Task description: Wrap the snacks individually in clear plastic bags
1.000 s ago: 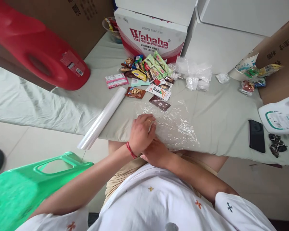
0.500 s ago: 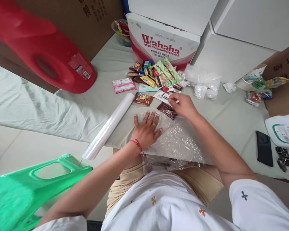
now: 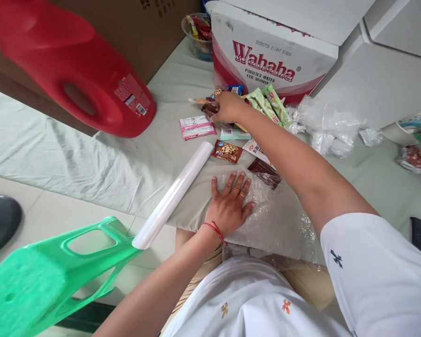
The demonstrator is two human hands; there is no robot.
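Observation:
My left hand [image 3: 229,204] lies flat, fingers spread, pressing on a sheet of clear plastic wrap [image 3: 284,220] at the front edge of the cloth-covered surface. My right hand [image 3: 229,111] reaches over the snack pile, its fingers closed on a small dark brown snack packet [image 3: 209,109] that is partly hidden and blurred. Just below it are a pink and white packet [image 3: 197,127] and a brown cookie packet [image 3: 226,151]. A white packet [image 3: 255,148] and a dark brown packet [image 3: 264,172] lie by the wrap's far edge. Green stick packets [image 3: 266,105] rest behind my right forearm.
A roll of plastic wrap [image 3: 173,194] lies slantwise left of my hand, overhanging the edge near a green stool [image 3: 31,276]. A red jug [image 3: 101,89] stands left. At the back are a Wahaha carton [image 3: 273,51], a snack bowl [image 3: 201,44] and wrapped clear bundles [image 3: 331,124].
My right hand has moved left and away from me, from above the white packet to the snack pile, closing on a brown packet. My left hand stays flat on the wrap. The view has shifted.

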